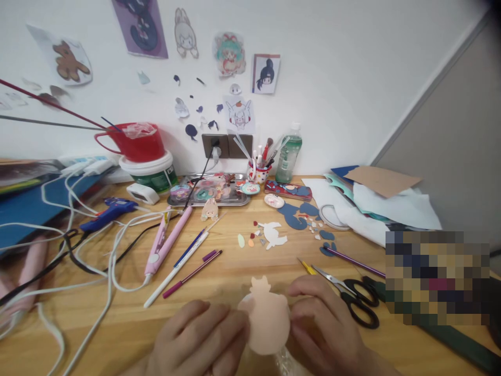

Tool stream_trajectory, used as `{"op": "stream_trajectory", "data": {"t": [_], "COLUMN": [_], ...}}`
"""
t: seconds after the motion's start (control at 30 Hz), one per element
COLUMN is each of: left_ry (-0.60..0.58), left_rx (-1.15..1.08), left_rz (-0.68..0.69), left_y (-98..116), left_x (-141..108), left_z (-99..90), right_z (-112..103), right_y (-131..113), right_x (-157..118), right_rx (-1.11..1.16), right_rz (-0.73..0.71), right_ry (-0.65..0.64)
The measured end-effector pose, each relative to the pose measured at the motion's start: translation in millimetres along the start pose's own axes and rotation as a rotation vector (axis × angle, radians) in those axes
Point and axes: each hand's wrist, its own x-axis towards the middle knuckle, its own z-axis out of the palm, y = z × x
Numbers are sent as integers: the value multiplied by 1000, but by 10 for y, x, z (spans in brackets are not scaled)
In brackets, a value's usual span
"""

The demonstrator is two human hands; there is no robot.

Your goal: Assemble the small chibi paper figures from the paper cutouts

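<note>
A peach-coloured cutout, rounded with a small notched top, is held upright between both hands near the table's front edge. My left hand pinches its left edge, fingers closed. On the opposite side, my right hand grips the right edge between thumb and curled fingers. Something clear and shiny, like plastic film, shows below the cutout. Scissors with black handles lie just right of my right hand, beside a yellow pointed tool. A white cut shape lies beyond the hands among small coloured pieces.
To the left are a pink hair straightener, pens, a blue glue gun and tangled white cables. A metal tray, pen cup and bottle stand by the wall. Paper sheets and a blurred patch occupy the right.
</note>
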Motion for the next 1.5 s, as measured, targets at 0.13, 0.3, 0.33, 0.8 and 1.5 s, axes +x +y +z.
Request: {"op": "stream_trajectory", "data": {"t": [0.13, 0.3, 0.33, 0.8, 1.5], "left_ry": [61, -78, -107, -190, -239], "left_rx": [-130, -735, -909, -1693, -1624], "left_rz": [9, -623, -794, -1094, -1138], "left_y": [-7, 33, 32, 36, -6], "left_x": [146, 309, 313, 262, 217], "left_z": [68, 136, 170, 399, 477], "right_z": [13, 61, 78, 163, 154], "right_y": [-2, -65, -72, -60, -68], "right_x": [22, 55, 64, 106, 126], "right_rx": [126, 397, 449, 757, 759], "right_rz": [24, 612, 752, 1053, 1036], "right_ry": [-57, -88, -80, -52, -69]}}
